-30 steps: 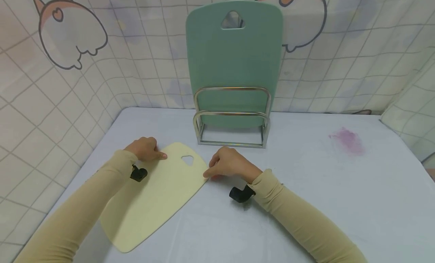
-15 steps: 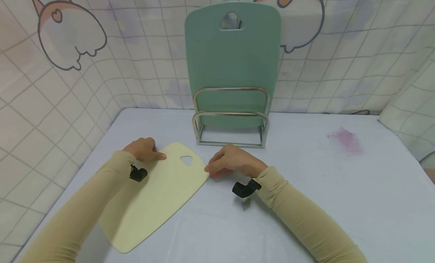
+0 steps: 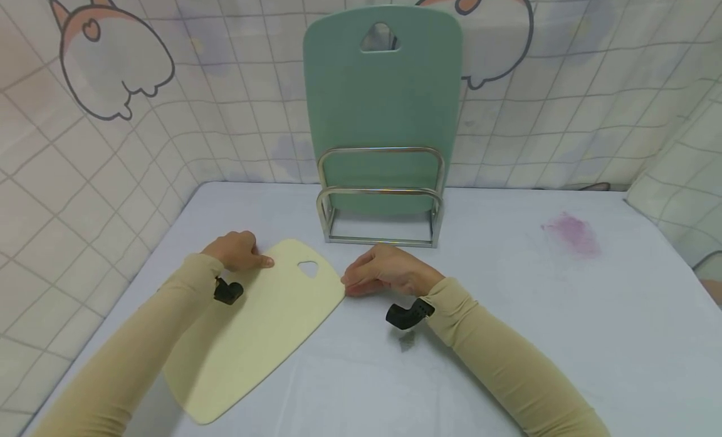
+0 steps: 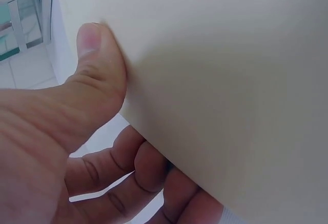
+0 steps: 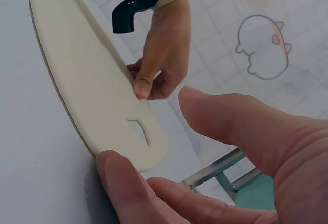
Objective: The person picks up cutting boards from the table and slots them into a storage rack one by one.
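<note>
A cream cutting board (image 3: 254,336) with a handle hole lies slantwise on the white-covered table. My left hand (image 3: 234,251) grips its upper left edge; in the left wrist view the thumb (image 4: 100,70) presses the top face and curled fingers (image 4: 138,170) sit at the underside. My right hand (image 3: 389,271) is at the board's right corner, near the hole. In the right wrist view a fingertip (image 5: 120,175) meets that corner, while the thumb (image 5: 215,114) stands apart from the board. Behind, a green cutting board (image 3: 383,105) stands upright in a metal rack (image 3: 380,191).
The rack stands at the table's back, just beyond my right hand. Grid-patterned curtains (image 3: 248,92) close off the back and sides. A pink stain (image 3: 572,234) marks the table cover (image 3: 507,311) at the right.
My right hand has shifted slightly at the board's corner, and more of its lower fingers shows. My left hand keeps its grip, and the cream board stays in place on the table.
</note>
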{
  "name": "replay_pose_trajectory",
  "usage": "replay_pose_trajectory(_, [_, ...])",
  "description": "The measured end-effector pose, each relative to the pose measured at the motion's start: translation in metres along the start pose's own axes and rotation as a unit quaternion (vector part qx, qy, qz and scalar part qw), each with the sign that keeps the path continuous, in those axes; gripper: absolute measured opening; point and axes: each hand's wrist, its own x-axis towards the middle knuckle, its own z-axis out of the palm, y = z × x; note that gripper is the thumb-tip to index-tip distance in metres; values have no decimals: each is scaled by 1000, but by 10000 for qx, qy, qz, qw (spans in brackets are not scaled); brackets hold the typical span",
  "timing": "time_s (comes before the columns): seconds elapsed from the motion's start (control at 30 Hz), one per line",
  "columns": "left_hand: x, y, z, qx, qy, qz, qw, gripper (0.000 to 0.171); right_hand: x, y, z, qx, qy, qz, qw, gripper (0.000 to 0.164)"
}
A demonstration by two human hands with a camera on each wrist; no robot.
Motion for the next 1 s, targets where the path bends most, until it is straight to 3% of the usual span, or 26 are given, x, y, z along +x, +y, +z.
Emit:
replay_pose_trajectory(0.6, [0, 3, 2, 120, 51, -12, 9999, 49, 0, 4, 4, 171, -93, 111, 9997, 32])
replay_pose_trajectory(0.83, [-4, 7, -1, 279, 38, -10, 9996, 44, -1, 3, 11, 20, -233, 247, 9994, 44])
replay_pose_trajectory(1.0, [-4, 6, -1, 286, 29, -6, 9996, 44, -1, 3, 16, -175, -151, 253, 9994, 37])
